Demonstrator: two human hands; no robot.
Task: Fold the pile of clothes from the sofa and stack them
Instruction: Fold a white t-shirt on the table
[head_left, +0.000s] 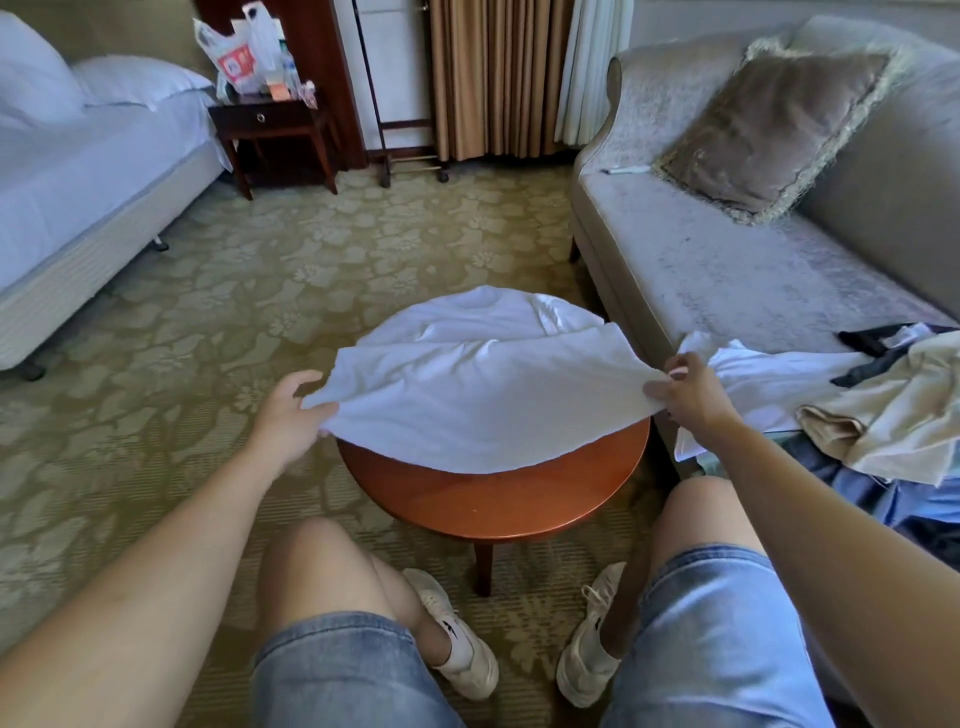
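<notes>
Pinched shirt at near corners w/ L hand & R hand, both clamped; held long axis L-R, bulk fwd on table.

one left hand, one right hand, one white garment, one round table, one sofa, one cushion, one pile of clothes, two pillows, two shoes.
</notes>
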